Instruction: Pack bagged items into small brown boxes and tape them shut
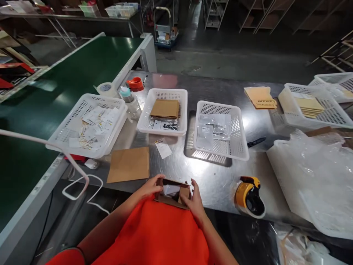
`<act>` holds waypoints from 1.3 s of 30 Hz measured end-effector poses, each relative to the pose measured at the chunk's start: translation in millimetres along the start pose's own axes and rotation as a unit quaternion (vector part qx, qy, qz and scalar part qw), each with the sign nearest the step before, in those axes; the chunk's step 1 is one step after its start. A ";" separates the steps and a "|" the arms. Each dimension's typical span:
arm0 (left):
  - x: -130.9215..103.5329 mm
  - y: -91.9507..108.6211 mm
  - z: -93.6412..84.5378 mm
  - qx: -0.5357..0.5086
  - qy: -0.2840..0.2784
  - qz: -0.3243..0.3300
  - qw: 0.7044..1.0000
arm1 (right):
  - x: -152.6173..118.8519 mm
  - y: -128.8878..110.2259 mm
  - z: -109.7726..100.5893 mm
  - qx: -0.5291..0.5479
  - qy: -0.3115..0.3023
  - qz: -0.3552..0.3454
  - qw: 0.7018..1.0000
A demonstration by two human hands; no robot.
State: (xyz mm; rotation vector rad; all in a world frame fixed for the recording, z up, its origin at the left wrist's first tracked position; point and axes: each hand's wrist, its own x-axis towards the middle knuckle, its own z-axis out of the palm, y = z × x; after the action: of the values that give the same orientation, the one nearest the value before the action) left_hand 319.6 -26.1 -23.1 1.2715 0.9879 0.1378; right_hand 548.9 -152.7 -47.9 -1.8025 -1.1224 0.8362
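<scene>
Close to my body at the table's near edge, I hold a small brown cardboard box (172, 203) between both hands. Its top is open, and something white (171, 189) shows inside. My left hand (153, 185) grips the box's left end, thumb on the rim. At the other end, my right hand (194, 200) is closed around the right side, its fingers by a raised cardboard flap (184, 193). Beyond the box lies a white tag (163, 148). A flat brown cardboard piece (128, 164) rests to the left of it.
White baskets (139, 127) (244, 149) with packets and cards stand behind; a tag-filled basket (53, 141) is at left. A yellow tape dispenser (249, 197), a black knife (256, 142) and plastic bags (325, 173) lie right. A green conveyor (74, 73) runs along the left.
</scene>
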 end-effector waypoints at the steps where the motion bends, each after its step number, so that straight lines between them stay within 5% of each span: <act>1: -1.4 2.2 -1.0 -0.008 -0.020 -0.016 1.000 | 0.5 -8.2 -2.9 -0.049 0.042 -0.044 0.997; 3: -3.1 5.0 -1.7 -0.021 -0.041 -0.032 0.998 | 3.9 -30.3 -7.3 -0.127 0.000 -0.149 0.981; 5: -2.8 5.5 -1.4 -0.025 -0.028 -0.020 0.999 | 10.2 -56.3 -6.8 -0.165 -0.180 -0.231 0.942; 7: -1.4 4.0 -1.4 -0.024 -0.017 -0.001 1.000 | 17.6 -79.2 -0.5 -0.166 -0.348 -0.246 0.889; 9: 0.3 1.5 -2.3 -0.031 -0.032 0.003 0.999 | 23.7 -93.7 8.7 -0.158 -0.433 -0.215 0.861; 13: 2.3 -3.9 -3.9 -0.038 -0.054 0.015 0.998 | 27.2 -98.4 21.2 -0.197 -0.479 -0.141 0.844; 20: 4.5 -12.6 1.2 0.010 0.006 0.073 0.997 | 24.3 -91.1 25.8 -0.193 -0.512 -0.071 0.834; 22: 6.1 -15.5 5.7 0.029 0.038 0.084 0.995 | 22.0 -90.4 20.2 -0.165 -0.509 -0.093 0.840; 24: 7.8 -18.4 11.4 0.049 0.073 0.087 0.992 | 17.4 -85.9 7.4 -0.098 -0.443 -0.114 0.884; 27: 9.4 -20.6 19.1 0.075 0.110 0.075 0.988 | 10.4 -66.5 -17.5 -0.003 -0.170 -0.109 0.979; 29: 9.2 -19.1 21.7 0.092 0.124 0.064 0.986 | 8.8 -46.4 -27.8 0.008 -0.026 -0.070 0.997; 31: 8.4 -15.0 22.4 0.114 0.132 0.051 0.983 | 9.1 -26.0 -27.5 0.040 -0.030 -0.009 0.999; 34: 6.6 -6.7 22.4 0.149 0.138 0.033 0.979 | 9.2 -5.4 -13.1 0.109 -0.130 0.045 0.985; 39: 1.5 -2.8 24.9 0.187 0.173 0.057 0.965 | 5.0 -1.1 1.9 0.089 -0.106 -0.022 0.990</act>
State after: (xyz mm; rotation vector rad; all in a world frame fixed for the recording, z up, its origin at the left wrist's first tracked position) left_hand 336.4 -44.4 -27.2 1.6893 1.2811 0.2789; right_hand 548.8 -147.2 -48.3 -1.5641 -1.1780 1.0857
